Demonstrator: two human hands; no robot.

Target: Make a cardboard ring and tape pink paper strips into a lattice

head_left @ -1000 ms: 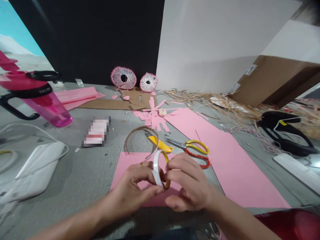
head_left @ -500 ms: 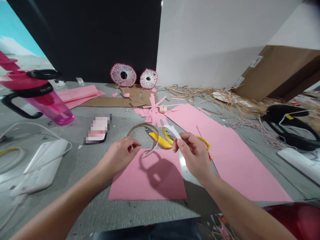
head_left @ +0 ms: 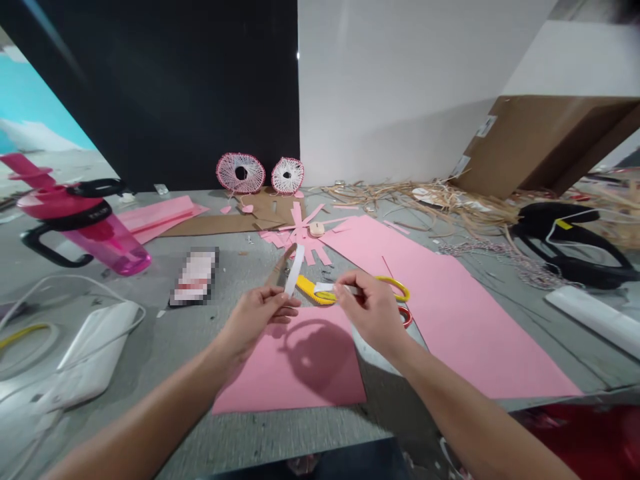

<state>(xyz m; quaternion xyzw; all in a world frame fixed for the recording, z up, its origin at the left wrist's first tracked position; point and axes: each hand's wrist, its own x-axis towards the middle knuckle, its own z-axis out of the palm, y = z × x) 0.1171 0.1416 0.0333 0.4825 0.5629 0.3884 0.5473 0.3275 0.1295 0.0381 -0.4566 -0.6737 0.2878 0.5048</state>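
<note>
Left hand (head_left: 257,319) is pinching a brown band (head_left: 281,261) with a white strip (head_left: 295,270) on it, upright above the pink sheet (head_left: 287,377). Right hand (head_left: 371,310) is holding a white sliver (head_left: 325,288) (possibly peeled backing) narrowly, just over the yellow cutter (head_left: 311,291).

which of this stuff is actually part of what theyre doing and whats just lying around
In use: left hand holding a white strip and brown strip; right hand pinching a second white strip.

Lying around: yellow utility knife, yellow-and-red scissors, pink water bottle, raffia.
</note>
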